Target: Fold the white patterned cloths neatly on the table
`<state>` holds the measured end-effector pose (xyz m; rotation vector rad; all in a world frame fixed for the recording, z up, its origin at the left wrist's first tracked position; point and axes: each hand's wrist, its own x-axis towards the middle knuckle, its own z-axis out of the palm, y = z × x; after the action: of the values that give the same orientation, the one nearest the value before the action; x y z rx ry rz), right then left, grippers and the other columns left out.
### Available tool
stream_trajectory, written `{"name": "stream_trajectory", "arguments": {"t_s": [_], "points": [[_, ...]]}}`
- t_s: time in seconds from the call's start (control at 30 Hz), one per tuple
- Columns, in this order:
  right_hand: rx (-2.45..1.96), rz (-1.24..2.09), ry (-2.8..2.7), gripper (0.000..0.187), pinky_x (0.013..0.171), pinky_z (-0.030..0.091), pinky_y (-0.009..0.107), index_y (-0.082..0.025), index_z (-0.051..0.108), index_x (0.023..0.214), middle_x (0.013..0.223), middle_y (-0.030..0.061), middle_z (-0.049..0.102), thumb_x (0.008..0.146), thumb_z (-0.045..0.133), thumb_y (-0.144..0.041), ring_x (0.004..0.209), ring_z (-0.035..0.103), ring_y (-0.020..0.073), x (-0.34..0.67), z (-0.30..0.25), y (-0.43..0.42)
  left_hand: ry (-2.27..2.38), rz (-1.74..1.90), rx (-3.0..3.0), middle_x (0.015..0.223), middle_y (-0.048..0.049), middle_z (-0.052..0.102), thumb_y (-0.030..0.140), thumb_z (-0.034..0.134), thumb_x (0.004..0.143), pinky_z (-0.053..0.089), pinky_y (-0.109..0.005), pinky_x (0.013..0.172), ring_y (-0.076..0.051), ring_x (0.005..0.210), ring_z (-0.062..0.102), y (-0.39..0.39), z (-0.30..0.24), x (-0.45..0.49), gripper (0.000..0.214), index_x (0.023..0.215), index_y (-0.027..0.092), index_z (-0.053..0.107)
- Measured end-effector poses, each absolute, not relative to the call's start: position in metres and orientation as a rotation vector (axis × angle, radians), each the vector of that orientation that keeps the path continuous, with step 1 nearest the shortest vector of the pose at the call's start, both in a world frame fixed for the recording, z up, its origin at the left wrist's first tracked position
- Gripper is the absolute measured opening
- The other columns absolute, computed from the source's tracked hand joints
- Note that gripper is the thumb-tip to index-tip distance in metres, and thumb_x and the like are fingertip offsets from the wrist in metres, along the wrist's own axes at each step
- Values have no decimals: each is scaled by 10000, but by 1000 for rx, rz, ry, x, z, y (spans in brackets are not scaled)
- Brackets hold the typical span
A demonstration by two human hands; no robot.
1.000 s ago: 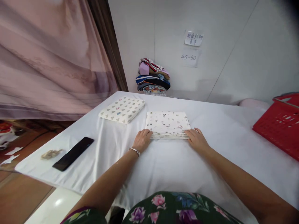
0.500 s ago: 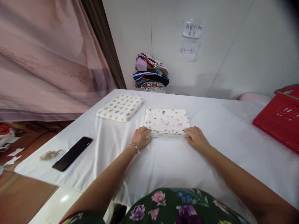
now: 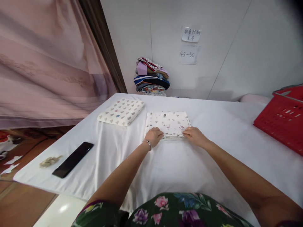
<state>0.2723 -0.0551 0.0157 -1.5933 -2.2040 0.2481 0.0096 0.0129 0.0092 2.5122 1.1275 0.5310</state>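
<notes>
Head: fingers (image 3: 187, 133) grip cloth's (image 3: 167, 121) near edge, basket (image 3: 281, 118) well apart.

From my remote feed, I saw the left hand (image 3: 153, 136) shift inward from the near left corner of the folded cloth (image 3: 168, 121). The right hand (image 3: 195, 136) moved in from the opposite corner too, leaving a narrower gap between them.
</notes>
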Motion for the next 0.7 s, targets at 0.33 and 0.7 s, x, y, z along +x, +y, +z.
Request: {"name": "stream_trajectory", "arguments": {"t_s": [0.33, 0.7], "points": [[-1409, 173, -2073, 244, 697, 437, 316, -212, 668, 821, 827, 51, 629, 869, 429, -219, 762, 559, 171, 274, 6, -64, 1176, 712, 2277, 789, -2, 610, 173, 512, 766, 430, -257, 715, -148, 824, 536, 10, 10, 13, 165, 694, 215, 654], [-1463, 164, -2099, 265, 749, 450, 354, -234, 661, 882, 902, 52, 629, 894, 401, -283, 844, 556, 192, 275, 6, -71, 983, 861, 2517, 833, -31, 574, 140, 440, 824, 414, -311, 752, -156, 798, 500, 4, 3, 8, 128, 797, 189, 555]]}}
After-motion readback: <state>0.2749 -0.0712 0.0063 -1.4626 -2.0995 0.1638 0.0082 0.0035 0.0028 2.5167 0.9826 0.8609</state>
